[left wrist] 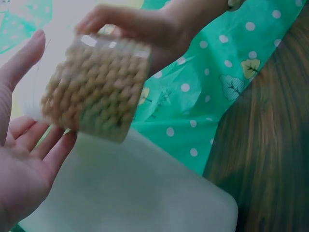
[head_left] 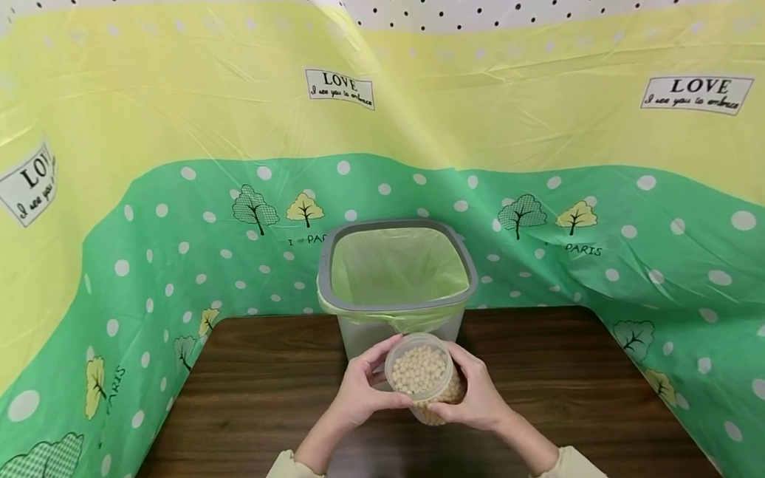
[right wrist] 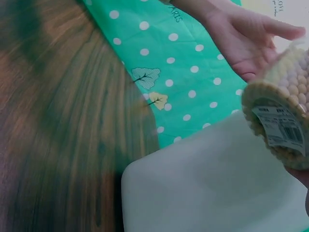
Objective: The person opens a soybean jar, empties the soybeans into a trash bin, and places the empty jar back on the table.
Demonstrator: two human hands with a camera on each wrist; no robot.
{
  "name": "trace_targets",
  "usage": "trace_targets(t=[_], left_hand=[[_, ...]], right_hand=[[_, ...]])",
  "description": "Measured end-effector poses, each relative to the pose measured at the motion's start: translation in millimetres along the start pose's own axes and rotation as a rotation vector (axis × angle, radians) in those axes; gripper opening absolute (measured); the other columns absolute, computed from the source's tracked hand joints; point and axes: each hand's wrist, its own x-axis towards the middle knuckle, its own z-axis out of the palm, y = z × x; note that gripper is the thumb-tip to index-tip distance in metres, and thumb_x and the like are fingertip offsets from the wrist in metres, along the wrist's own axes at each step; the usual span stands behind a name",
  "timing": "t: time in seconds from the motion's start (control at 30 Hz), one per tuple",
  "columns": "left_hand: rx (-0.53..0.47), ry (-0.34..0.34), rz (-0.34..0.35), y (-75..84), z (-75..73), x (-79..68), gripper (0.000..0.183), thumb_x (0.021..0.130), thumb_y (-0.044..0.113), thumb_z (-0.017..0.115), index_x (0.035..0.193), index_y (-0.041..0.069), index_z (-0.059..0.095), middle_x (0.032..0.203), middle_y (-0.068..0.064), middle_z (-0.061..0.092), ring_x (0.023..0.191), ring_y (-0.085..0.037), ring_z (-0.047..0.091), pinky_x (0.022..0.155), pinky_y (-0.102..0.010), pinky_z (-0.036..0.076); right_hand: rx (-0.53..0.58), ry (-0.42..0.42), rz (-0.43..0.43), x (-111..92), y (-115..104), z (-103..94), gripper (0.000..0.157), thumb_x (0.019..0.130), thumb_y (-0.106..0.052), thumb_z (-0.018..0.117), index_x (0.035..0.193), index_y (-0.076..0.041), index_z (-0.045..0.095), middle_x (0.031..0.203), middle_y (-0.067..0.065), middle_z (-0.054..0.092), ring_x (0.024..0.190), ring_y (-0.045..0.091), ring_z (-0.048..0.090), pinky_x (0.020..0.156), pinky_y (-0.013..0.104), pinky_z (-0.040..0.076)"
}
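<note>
A clear plastic jar (head_left: pixel 439 396) full of small round beige balls is held in front of a bin, its top tilted toward the head camera. My left hand (head_left: pixel 360 390) holds it at the rim end, thumb on the near side and fingers on the far side. Round the jar's body from the right, my right hand (head_left: pixel 475 395) grips it, thumb in front. The left wrist view shows the left fingers (left wrist: pixel 55 140) touching the jar near its pale top end. A barcode label (right wrist: pixel 281 128) is on the jar's base. Whether a see-through lid covers the top, I cannot tell.
Just behind the jar stands the pale bin (head_left: pixel 402 326), with a grey rim (head_left: pixel 397 305) and a light green bag (head_left: pixel 391 268) lining it. It stands on a dark wooden table (head_left: pixel 261 410). A green and yellow printed curtain (head_left: pixel 169 135) surrounds the table's back and sides.
</note>
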Motion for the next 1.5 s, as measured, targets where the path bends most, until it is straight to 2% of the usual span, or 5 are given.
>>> trace_targets(t=[0.2,0.53,0.87,1.27,1.5], left_hand=[[0.031,0.02,-0.037,7.3,2.2,0.8,0.075,0.073,0.019,0.077,0.135,0.0,0.04,0.129,-0.02,0.048,0.114,-0.013,0.049,0.088,-0.03,0.045],[-0.183,-0.234,-0.035,4.6,-13.5,7.4,0.081,0.074,0.021,0.076,0.135,-0.01,0.033,0.136,-0.028,0.036,0.117,-0.012,0.047,0.09,-0.03,0.045],[-0.034,-0.007,0.018,9.1,1.5,2.9,0.07,0.073,0.016,0.077,0.131,-0.005,0.043,0.127,-0.026,0.047,0.112,-0.012,0.051,0.085,-0.03,0.048],[-0.166,-0.244,-0.037,7.9,-14.0,10.5,0.085,0.072,0.018,0.078,0.136,-0.01,0.03,0.136,-0.028,0.034,0.115,-0.012,0.047,0.09,-0.031,0.045],[-0.072,-0.123,0.014,5.6,-8.4,8.2,0.072,0.072,0.007,0.077,0.131,-0.009,0.039,0.128,-0.029,0.043,0.115,-0.017,0.049,0.087,-0.031,0.047]], right_hand=[[-0.002,0.036,0.045,1,-3,-3.1,0.076,0.063,-0.03,0.08,0.123,0.003,0.048,0.109,0.012,0.058,0.097,0.013,0.055,0.081,0.022,0.046],[0.33,-0.17,0.004,3,-2,-11.8,0.063,0.076,-0.033,0.067,0.121,0.007,0.047,0.107,0.009,0.059,0.094,0.012,0.057,0.079,0.028,0.049],[0.085,0.021,0.018,4,-10,-8.4,0.07,0.063,-0.024,0.079,0.12,0.005,0.049,0.106,0.014,0.058,0.095,0.012,0.055,0.081,0.021,0.045],[0.315,-0.184,0.017,5,-2,-13.1,0.063,0.075,-0.033,0.067,0.122,0.004,0.048,0.106,0.011,0.06,0.093,0.014,0.058,0.079,0.029,0.049],[0.105,-0.077,0.023,4,-5,-11.4,0.071,0.069,-0.034,0.077,0.122,0.003,0.048,0.108,0.013,0.058,0.096,0.012,0.055,0.08,0.024,0.047]])
